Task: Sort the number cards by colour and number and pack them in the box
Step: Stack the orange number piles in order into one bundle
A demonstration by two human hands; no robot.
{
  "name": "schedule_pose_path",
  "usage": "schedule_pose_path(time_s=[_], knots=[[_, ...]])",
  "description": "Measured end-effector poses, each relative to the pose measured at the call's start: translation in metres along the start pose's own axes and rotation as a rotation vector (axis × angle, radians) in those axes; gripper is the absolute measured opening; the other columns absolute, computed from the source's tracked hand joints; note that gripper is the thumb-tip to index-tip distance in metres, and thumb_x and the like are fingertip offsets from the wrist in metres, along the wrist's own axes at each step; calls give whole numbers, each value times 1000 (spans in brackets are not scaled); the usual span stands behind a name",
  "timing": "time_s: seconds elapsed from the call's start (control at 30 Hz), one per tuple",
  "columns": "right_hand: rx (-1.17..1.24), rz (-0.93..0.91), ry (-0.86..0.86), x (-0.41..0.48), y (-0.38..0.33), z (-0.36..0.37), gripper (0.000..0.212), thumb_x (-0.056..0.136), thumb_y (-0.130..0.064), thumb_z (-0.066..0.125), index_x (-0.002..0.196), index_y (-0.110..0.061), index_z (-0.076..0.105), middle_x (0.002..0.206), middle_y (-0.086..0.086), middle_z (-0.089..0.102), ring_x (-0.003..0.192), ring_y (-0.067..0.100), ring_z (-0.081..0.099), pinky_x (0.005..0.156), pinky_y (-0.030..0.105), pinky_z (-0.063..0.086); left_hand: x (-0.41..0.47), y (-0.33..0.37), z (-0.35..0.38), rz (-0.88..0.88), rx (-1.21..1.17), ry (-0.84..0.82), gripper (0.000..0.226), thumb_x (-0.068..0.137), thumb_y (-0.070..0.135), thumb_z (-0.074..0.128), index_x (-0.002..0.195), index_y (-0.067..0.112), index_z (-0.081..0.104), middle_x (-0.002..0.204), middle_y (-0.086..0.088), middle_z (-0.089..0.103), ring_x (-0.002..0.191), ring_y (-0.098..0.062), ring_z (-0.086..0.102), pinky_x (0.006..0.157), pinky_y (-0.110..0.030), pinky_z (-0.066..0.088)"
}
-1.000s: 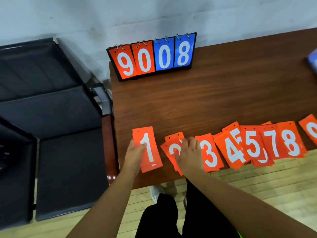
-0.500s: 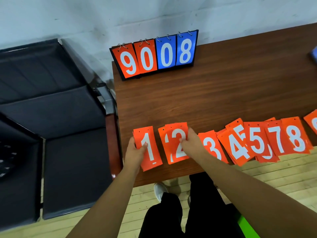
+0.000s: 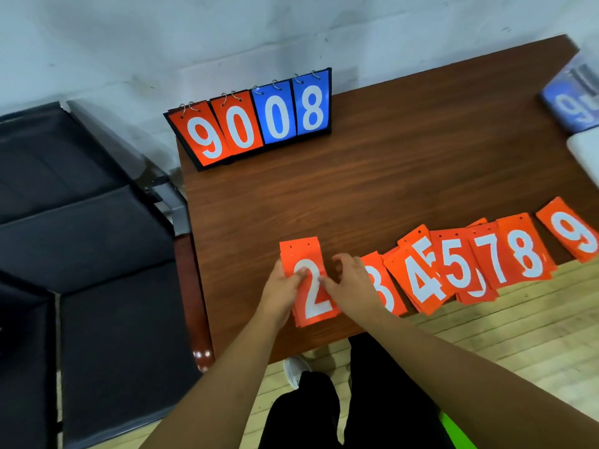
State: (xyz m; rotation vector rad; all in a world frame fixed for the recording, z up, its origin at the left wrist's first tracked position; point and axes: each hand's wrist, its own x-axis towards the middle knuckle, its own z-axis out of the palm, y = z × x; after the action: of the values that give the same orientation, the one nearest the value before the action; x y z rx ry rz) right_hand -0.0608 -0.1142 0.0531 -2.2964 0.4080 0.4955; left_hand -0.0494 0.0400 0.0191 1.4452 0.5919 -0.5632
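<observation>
A stack of orange cards with a 2 on top (image 3: 309,286) lies near the table's front-left edge. My left hand (image 3: 281,286) grips its left side, thumb on the face. My right hand (image 3: 348,281) touches its right edge with the fingertips and partly covers the orange 3 cards (image 3: 387,293). To the right runs an overlapping row of orange piles: 4 (image 3: 419,280), 5 (image 3: 457,267), 7 (image 3: 492,257), 8 (image 3: 526,251), 9 (image 3: 575,233). The 1 cards are hidden under the 2.
A flip scoreboard (image 3: 256,121) reading 9 0 0 8 stands at the table's (image 3: 389,176) back left. A blue box with numbers (image 3: 573,102) and a white object (image 3: 585,153) sit at the right edge. Dark padded seats (image 3: 81,238) stand left of the table.
My right hand slid the 2 cards left onto the 1 cards held by my left hand. The 1 is now covered and both hands meet on one stack.
</observation>
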Motion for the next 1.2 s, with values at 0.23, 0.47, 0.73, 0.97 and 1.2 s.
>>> schedule_pose_path(time_s=[0.23, 0.47, 0.73, 0.97, 1.2], knots=[[-660, -69, 62, -13, 64, -12, 45, 95, -36, 43, 131, -10, 47, 134, 12, 46, 122, 27, 43, 104, 33, 36, 7, 5, 13, -51, -50, 23, 34, 95, 11, 62, 129, 18, 57, 119, -9, 70, 103, -26, 69, 93, -48, 55], [-622, 1, 120, -12, 53, 5, 58, 80, -48, 67, 123, -11, 54, 124, 14, 53, 117, 32, 51, 96, 42, 45, 8, 9, 0, -71, 23, 87, 36, 96, 20, 63, 131, 20, 55, 118, -5, 68, 100, -24, 70, 90, -46, 57], [-500, 196, 1, 0, 40, 4, 56, 88, -48, 60, 127, -12, 44, 129, 10, 51, 122, 29, 47, 100, 41, 37, 2, 3, -17, -75, -7, 153, 39, 95, 19, 63, 133, 21, 55, 120, -6, 68, 102, -26, 69, 90, -51, 57], [-95, 255, -35, 12, 42, -38, 48, 94, -34, 60, 133, -9, 47, 132, 11, 57, 117, 30, 58, 96, 38, 47, 0, 8, -10, -81, 121, 232, 44, 98, 28, 58, 140, 22, 47, 128, -4, 63, 104, -26, 67, 88, -49, 58], [-1, 204, -65, -8, 38, -17, 37, 90, -30, 64, 116, -5, 58, 117, 12, 62, 110, 28, 60, 90, 34, 46, -1, 8, -7, -23, 157, 323, 40, 97, 13, 55, 137, 16, 52, 129, -8, 61, 104, -24, 62, 88, -36, 52]])
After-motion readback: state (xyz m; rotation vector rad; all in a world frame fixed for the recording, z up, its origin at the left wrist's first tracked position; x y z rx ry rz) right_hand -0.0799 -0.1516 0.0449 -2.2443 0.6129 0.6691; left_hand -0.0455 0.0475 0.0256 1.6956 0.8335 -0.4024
